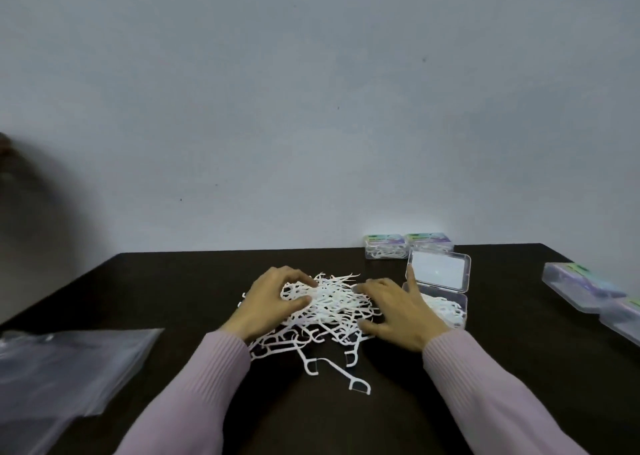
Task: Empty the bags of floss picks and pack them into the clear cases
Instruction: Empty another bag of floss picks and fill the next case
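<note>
A loose pile of white floss picks [329, 302] lies in the middle of the dark table [173, 281]. My left hand [273, 298] rests on the pile's left side, fingers curled over picks. My right hand [394, 309] lies spread on the pile's right side, fingers apart. Just right of it stands an open clear case [446, 302], lid up, with picks inside. Two shut cases [408, 245] holding picks sit at the back against the wall.
Clear plastic bags [62, 368] lie flat at the table's front left. More shut clear cases [588, 290] sit along the right edge. A few stray picks [346, 375] lie near the front of the pile. A grey wall stands behind the table.
</note>
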{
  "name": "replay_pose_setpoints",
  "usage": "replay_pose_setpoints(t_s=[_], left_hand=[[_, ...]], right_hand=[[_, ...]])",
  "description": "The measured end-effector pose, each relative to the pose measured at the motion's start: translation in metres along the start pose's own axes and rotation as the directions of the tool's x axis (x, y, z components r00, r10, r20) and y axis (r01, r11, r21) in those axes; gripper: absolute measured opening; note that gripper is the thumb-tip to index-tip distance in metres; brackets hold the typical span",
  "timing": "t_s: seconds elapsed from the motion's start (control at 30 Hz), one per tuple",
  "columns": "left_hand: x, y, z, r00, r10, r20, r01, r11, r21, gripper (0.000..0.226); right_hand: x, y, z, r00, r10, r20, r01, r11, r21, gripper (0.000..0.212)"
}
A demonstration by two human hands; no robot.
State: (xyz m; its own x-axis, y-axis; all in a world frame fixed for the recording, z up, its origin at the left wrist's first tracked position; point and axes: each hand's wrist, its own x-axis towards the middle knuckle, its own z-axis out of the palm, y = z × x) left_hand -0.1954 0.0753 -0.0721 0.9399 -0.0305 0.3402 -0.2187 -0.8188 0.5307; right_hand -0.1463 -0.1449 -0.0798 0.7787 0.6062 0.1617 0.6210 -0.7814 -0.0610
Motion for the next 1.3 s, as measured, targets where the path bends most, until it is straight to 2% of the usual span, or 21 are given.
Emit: replay_pose_setpoints(t_s=[0.13, 0.23, 0.4, 0.7, 0.83, 0.97, 1.1, 1.23, 1.3], left_hand=[[-0.006, -0.016, -0.008, 0.990, -0.104, 0.097, 0.092, 0.988, 0.123, 0.040], [-0.007, -0.021, -0.004, 0.975, -0.155, 0.161, 0.142, 0.986, 0.089, 0.050], [-0.007, -0.018, -0.005, 0.992, -0.105, 0.072, 0.102, 0.994, 0.047, 0.036], [-0.010, -0.014, -0.006, 0.996, -0.029, -0.085, 0.041, 0.989, 0.145, 0.018], [-0.010, -0.013, -0.006, 0.983, 0.014, -0.184, 0.013, 0.989, 0.147, 0.018], [-0.010, -0.009, -0.009, 0.964, 0.054, -0.260, 0.006, 0.975, 0.224, 0.023], [-0.009, 0.000, -0.012, 0.952, 0.072, -0.298, 0.003, 0.970, 0.244, 0.024], [-0.009, 0.004, -0.013, 0.932, 0.080, -0.353, -0.035, 0.991, 0.132, 0.013], [-0.006, 0.009, -0.013, 0.916, 0.023, -0.400, -0.041, 0.998, -0.038, 0.009]], right_hand=[[0.013, -0.022, 0.004, 1.000, 0.021, -0.021, -0.020, 0.999, 0.025, 0.055], [0.018, -0.033, 0.007, 0.997, -0.008, -0.077, 0.009, 1.000, 0.008, 0.042], [0.020, -0.031, 0.006, 0.981, -0.063, -0.186, 0.057, 0.998, -0.037, 0.025], [0.017, -0.027, 0.006, 0.937, -0.083, -0.340, 0.092, 0.996, 0.011, 0.019], [0.016, -0.022, 0.006, 0.912, -0.017, -0.411, 0.118, 0.968, 0.223, 0.022], [0.014, -0.020, 0.006, 0.906, 0.081, -0.416, 0.154, 0.853, 0.500, 0.013], [0.012, -0.016, 0.000, 0.897, 0.181, -0.404, 0.148, 0.738, 0.659, 0.017], [0.006, -0.006, -0.008, 0.888, 0.234, -0.396, 0.144, 0.676, 0.723, 0.014], [0.001, 0.003, -0.012, 0.876, 0.268, -0.400, 0.130, 0.668, 0.733, 0.014]])
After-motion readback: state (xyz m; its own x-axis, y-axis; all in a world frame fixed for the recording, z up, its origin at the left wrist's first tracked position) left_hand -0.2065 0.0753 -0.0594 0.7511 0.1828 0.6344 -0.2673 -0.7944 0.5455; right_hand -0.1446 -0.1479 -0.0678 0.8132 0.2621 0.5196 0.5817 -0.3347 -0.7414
